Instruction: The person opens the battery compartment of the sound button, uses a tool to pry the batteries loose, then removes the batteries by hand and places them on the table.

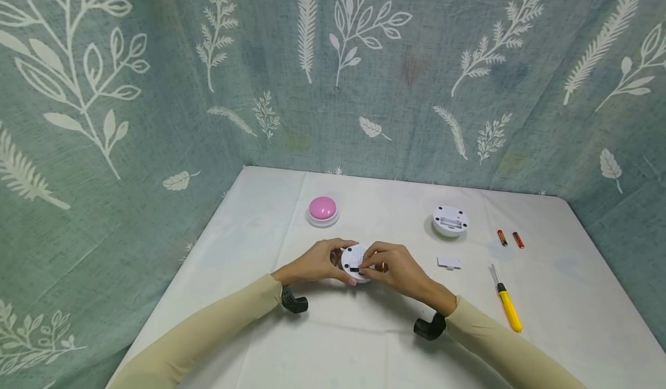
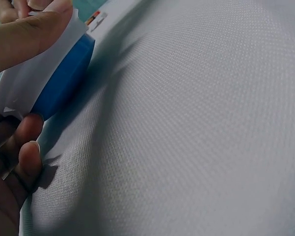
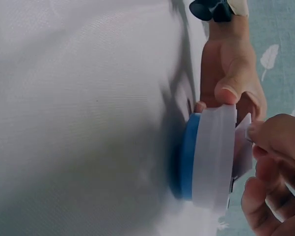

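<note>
While a leaf-print curtain (image 1: 156, 88) hangs behind and beside it, the white-covered table (image 1: 364, 343) carries everything, both hands meeting near its middle. Left hand (image 1: 312, 263) has fingers curled round the edge of a round white-and-blue button device (image 1: 354, 260), which is flipped underside up and propped off the cloth; wrist views show the blue dome (image 3: 188, 157) facing the table, white base outward. Right hand (image 1: 395, 267) pinches a small white cover piece (image 3: 243, 152) at the device's underside, fingertips bent onto it, touching the base. Behind the hands, a pink-domed button (image 1: 322, 211) sits upright to the left; another white device (image 1: 450, 220) lies underside up to the right, well apart from the hands. Yellow-handled screwdriver (image 1: 507, 303) lies at the right, near the right forearm. A loose white battery cover (image 1: 449, 262) lies flat between the white device and the screwdriver. Two small batteries (image 1: 510, 239) lie side by side just right of the white device
</note>
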`<state>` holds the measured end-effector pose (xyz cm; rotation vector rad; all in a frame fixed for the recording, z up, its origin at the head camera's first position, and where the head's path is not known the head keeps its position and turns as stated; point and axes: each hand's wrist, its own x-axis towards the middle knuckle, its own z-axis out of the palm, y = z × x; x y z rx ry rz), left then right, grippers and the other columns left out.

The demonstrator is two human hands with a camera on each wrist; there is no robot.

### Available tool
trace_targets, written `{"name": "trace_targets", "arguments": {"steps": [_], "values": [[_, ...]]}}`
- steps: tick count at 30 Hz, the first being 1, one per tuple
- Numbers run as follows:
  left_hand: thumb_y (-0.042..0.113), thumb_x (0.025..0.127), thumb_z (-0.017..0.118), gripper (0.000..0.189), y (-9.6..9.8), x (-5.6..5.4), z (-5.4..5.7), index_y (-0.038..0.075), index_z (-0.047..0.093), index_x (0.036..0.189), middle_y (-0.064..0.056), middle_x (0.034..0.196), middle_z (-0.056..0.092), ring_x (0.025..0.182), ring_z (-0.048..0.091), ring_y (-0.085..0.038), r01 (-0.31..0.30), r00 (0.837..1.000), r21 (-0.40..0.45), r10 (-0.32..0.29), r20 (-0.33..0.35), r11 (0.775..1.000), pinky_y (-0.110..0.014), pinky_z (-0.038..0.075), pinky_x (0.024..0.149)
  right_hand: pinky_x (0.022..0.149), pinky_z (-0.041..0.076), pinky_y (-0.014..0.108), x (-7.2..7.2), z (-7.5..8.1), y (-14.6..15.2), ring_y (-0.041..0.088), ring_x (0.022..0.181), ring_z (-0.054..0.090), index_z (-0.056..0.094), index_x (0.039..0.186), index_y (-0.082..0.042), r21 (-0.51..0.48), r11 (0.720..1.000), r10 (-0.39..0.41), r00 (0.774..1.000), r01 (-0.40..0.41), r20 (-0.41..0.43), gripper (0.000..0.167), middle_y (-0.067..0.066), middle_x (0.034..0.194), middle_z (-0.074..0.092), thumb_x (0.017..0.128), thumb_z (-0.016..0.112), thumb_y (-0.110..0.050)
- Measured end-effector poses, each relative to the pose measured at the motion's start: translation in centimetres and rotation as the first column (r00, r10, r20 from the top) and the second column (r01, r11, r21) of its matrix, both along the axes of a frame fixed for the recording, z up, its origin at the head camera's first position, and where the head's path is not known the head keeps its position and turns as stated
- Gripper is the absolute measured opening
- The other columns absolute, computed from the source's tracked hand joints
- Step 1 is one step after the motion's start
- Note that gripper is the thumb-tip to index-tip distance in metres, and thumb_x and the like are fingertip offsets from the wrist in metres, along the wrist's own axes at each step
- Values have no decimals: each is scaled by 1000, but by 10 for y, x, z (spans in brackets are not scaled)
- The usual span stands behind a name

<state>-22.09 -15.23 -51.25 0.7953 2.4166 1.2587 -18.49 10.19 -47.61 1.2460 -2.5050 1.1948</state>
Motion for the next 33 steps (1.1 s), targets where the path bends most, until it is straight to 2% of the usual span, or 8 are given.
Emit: {"name": "trace_targets", "arguments": {"steps": [5,15,25,33], "values": [[44,69,96,96,1,0,1,19,53,151,-1,96,62,79,54,-10,2,1000,9,-2,4,1000,-26,48,68,62,53,26,1,1,-1,10,76,60,82,91,-16,-9,998,-56,998,56,15,5,-11,97,68,90,81,-11],[45,71,95,95,0,0,1,18,52,151,0,95,63,78,56,-11,3,1000,16,-3,6,1000,-26,48,67,64,52,25,6,-1,-3,9,76,59,81,88,-18,-6,993,-114,993,115,43,8,-11,95,66,89,83,-10],[41,72,95,94,0,-1,2,16,52,152,0,96,64,82,58,-11,8,1000,14,-8,10,1000,-27,50,71,63,52,25,9,1,3,7,76,57,82,90,-18,-36,993,-115,993,116,23,9,-9,96,67,89,82,-9],[35,75,94,91,-1,0,3,15,51,152,-1,95,63,81,56,-14,25,999,32,-25,27,999,-26,48,69,60,50,23,8,4,23,5,72,56,82,91,-15,-59,986,-157,987,155,-28,10,-7,96,68,88,83,-5]]}}
